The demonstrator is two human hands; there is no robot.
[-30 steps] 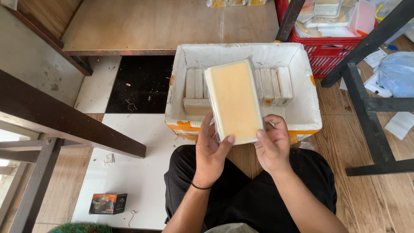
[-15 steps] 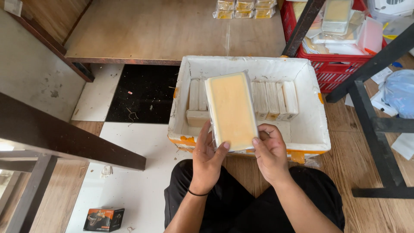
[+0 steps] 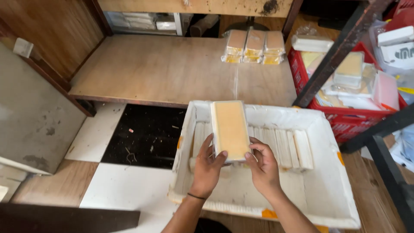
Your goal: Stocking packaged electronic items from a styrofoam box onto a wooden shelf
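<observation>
Both hands | smooth yellow wrapped block | white foam box

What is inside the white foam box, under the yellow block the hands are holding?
Inside the white foam box, pale blocks stand on edge in a row. The wrapped yellow block and both hands cover the row's middle.

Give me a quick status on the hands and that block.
Left hand and right hand grip wrapped yellow block. Held above white foam box. Nothing in the way.
</observation>
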